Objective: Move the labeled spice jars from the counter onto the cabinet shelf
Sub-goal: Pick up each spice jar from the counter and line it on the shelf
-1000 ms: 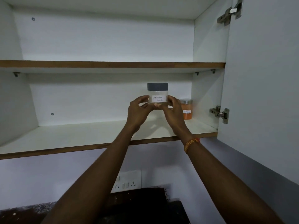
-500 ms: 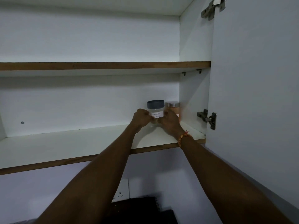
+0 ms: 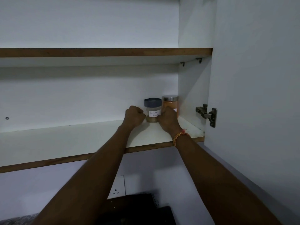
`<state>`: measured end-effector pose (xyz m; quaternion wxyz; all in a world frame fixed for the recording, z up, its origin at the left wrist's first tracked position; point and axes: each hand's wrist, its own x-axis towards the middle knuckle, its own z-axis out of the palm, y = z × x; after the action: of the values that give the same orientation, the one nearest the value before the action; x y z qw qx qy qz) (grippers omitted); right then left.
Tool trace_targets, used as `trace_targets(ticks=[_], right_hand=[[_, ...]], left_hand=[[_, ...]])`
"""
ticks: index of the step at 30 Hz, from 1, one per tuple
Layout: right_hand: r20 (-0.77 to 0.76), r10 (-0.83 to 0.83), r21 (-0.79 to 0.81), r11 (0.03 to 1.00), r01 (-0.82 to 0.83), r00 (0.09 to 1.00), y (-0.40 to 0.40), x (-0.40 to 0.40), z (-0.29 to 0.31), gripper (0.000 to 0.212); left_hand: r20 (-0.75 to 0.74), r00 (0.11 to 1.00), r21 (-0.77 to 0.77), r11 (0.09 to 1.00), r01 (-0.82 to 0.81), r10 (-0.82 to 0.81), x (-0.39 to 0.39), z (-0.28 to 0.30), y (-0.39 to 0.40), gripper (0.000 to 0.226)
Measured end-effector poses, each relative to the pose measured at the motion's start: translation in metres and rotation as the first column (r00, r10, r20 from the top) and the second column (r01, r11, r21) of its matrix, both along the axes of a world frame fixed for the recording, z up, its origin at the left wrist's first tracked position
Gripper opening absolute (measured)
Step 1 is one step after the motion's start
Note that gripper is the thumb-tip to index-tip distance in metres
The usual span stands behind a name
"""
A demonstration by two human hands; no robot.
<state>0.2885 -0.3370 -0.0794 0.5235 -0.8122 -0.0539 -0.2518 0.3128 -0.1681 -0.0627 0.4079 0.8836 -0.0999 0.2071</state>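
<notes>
1. Now we have the coriander powder jar (image 3: 152, 111), clear with a grey lid and a handwritten label facing us, standing on the lower cabinet shelf (image 3: 68, 140) towards its right end, its base seemingly down on the board
2. Our left hand (image 3: 134, 116) curls against the jar's left side and our right hand (image 3: 168, 120) wraps its right side, so we hold it between both, low on the body
3. Just beside it, to the right and slightly further back, stands the orange spice jar (image 3: 170, 105) with a metal lid; whether the two touch we cannot tell
4. To do this well, we judge we should square the label forward, confirm the base sits flat, then ease both hands off sideways without nudging the neighbour
5. Further right are the open cabinet door (image 3: 253, 95) and its hinge (image 3: 207, 114); the upper shelf (image 3: 105, 52) runs above
</notes>
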Motion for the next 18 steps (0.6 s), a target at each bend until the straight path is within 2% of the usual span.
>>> trace_targets(ticks=[2,6,10,14,18], right_hand=[[-0.003,0.046,0.0,0.999,-0.046,0.999,0.001,-0.003,0.001,0.024],[0.023,0.086,0.012,0.996,-0.086,0.996,0.003,-0.007,0.002,0.038],[0.0,0.062,0.005,0.998,-0.062,0.998,0.001,-0.006,0.002,0.032],[0.012,0.047,0.008,0.999,-0.048,0.999,0.001,-0.01,0.002,0.027],[0.159,-0.05,0.015,0.999,0.049,0.986,0.004,-0.031,0.01,0.023]], left_hand=[[-0.001,1.0,-0.006,1.0,0.025,-0.025,0.001,0.0,-0.001,0.014],[-0.026,0.998,0.077,0.996,0.052,-0.05,0.002,0.0,-0.01,0.018],[-0.062,0.997,0.121,0.991,0.057,-0.05,0.005,0.0,-0.013,0.021],[-0.037,0.998,0.169,0.984,0.054,-0.048,-0.004,0.0,-0.012,0.02],[0.121,0.992,0.196,0.981,0.005,-0.029,-0.037,0.007,-0.005,0.018]])
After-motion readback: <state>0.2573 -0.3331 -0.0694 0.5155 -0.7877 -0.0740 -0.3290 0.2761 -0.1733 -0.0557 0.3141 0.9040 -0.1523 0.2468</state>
